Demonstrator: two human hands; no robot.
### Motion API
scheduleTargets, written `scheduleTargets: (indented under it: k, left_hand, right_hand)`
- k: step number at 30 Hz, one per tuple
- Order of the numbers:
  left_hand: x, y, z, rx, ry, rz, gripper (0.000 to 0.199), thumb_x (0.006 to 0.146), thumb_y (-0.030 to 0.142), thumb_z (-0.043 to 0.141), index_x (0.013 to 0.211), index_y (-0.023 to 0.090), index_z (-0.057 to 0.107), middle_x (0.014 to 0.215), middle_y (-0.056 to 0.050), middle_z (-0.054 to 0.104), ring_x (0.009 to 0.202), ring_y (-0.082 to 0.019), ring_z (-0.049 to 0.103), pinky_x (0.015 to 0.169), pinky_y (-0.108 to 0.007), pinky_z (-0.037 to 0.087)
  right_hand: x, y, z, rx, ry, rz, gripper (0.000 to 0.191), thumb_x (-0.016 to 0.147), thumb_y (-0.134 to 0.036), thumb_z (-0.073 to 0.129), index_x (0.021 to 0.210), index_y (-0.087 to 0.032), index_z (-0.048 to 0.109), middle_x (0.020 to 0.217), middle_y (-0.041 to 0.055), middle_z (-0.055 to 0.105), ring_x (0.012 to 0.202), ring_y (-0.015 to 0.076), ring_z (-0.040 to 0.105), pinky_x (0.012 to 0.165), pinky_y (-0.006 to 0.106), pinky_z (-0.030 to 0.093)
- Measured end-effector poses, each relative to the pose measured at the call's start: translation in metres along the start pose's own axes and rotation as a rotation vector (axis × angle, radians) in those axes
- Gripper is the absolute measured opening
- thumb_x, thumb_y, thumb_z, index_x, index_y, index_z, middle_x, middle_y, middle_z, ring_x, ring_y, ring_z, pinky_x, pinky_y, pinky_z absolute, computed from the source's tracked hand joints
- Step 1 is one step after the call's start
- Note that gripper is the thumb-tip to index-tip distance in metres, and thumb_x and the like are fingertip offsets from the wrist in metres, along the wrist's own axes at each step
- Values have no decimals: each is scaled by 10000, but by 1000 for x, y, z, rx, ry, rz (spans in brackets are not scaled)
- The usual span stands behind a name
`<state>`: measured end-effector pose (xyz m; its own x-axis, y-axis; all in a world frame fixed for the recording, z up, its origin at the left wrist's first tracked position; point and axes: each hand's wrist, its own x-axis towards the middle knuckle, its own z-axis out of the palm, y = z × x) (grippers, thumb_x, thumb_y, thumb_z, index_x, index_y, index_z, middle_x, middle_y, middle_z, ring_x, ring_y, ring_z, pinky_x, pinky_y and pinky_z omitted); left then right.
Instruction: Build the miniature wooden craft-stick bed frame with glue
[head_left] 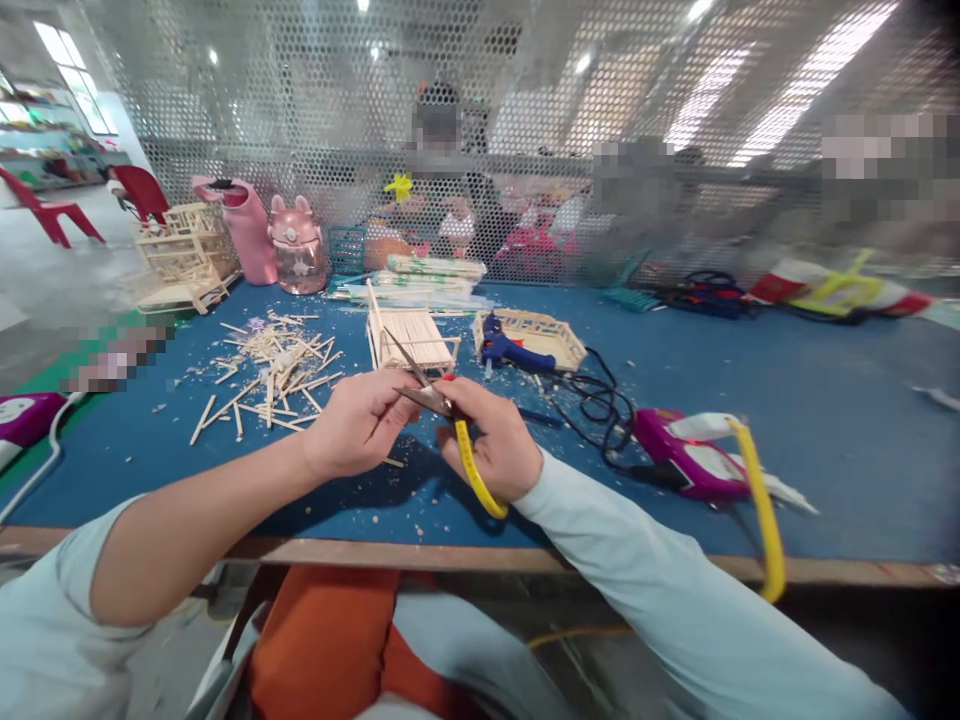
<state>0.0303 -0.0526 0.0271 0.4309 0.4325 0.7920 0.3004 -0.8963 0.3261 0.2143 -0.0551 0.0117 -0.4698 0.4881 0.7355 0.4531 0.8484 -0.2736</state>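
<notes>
In the head view, a pair of scissors [433, 398] is grasped in the right hand [495, 440], with the yellow handle [474, 475] seen below the thumb and curving down beneath the palm. The 2 blades are spread apart and pointed up and leftward, out of the grip and toward the left hand [360, 425]. The tip of the lower blade is brought up to the left fingertips; whether it is touched cannot be told. The left thumb and fingers are drawn together, but whether anything is pinched between them cannot be told.

The scissors are held above the blue tabletop [585, 500], near its front edge. Just beyond the blades, a miniature stick bench [412, 342] is placed. To its right, a blue glue gun [517, 348] is rested on a stick-railed tray [566, 340]. Loose wooden sticks [281, 375] are scattered left of the bench, beyond the left forearm. Farther back, wrapped bundles [435, 268] are laid, and a pink bottle [251, 235] is stood at the far left.
</notes>
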Motion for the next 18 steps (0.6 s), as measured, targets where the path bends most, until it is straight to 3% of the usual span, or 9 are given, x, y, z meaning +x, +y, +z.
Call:
scheduleTargets:
  k: [5,11,18]
  left_hand:
    - [0,-2,3,126,39,33,202,909,214,418,823,145,587,714,-37,644,641,-115,594,592,-198,459]
    - [4,-5,4,393,122,207,136,906,170,424,853,148,548,707,-46,608,656,-136,555,613,-226,447]
    - [8,-2,0,399,92,302,206,915,150,365,767,168,506,615,-25,551,581,-136,492,548,-224,415]
  right_hand:
    - [-1,-2,2,71,7,88,377,652,-81,470,1004,-173,569,841,39,622,697,131,567,639,251,469]
    - [1,-8,5,265,-67,243,291,692,-93,458,950,-178,563,673,-34,501,546,84,454,530,215,419]
    - [-1,-6,4,158,-40,155,331,687,-129,495,1016,-165,516,825,35,534,714,136,510,632,270,452]
